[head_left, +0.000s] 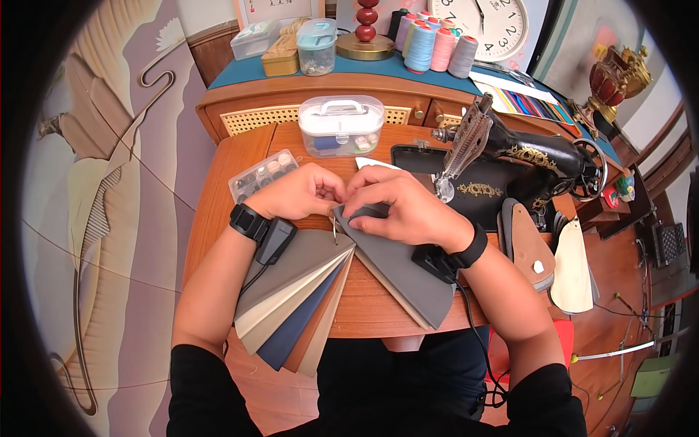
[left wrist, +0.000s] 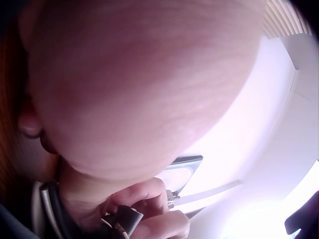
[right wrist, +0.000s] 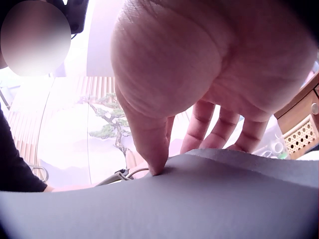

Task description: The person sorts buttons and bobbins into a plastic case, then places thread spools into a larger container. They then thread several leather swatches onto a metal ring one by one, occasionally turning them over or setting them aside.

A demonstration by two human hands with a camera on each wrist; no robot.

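Observation:
Grey leather swatch (head_left: 408, 273) lies under my right hand (head_left: 400, 204), which pinches its narrow top end between thumb and fingers. In the right wrist view the thumb (right wrist: 154, 154) presses on the grey sheet. My left hand (head_left: 306, 191) meets it there, fingertips curled at the metal ring (head_left: 335, 231). That ring joins the grey swatch to a fan of leather swatches (head_left: 302, 313) in grey, cream, tan, navy and brown, spread over the table's front edge. The left wrist view is mostly filled by the left palm (left wrist: 139, 89); its fingertip contact is hidden.
A black sewing machine (head_left: 539, 149) stands at right, with more swatches (head_left: 528, 247) before it. Behind the left hand sits a clear compartment box (head_left: 237, 186), and farther back a clear handled box (head_left: 341, 138). Thread spools (head_left: 419, 51) and a clock (head_left: 502, 25) line the back shelf.

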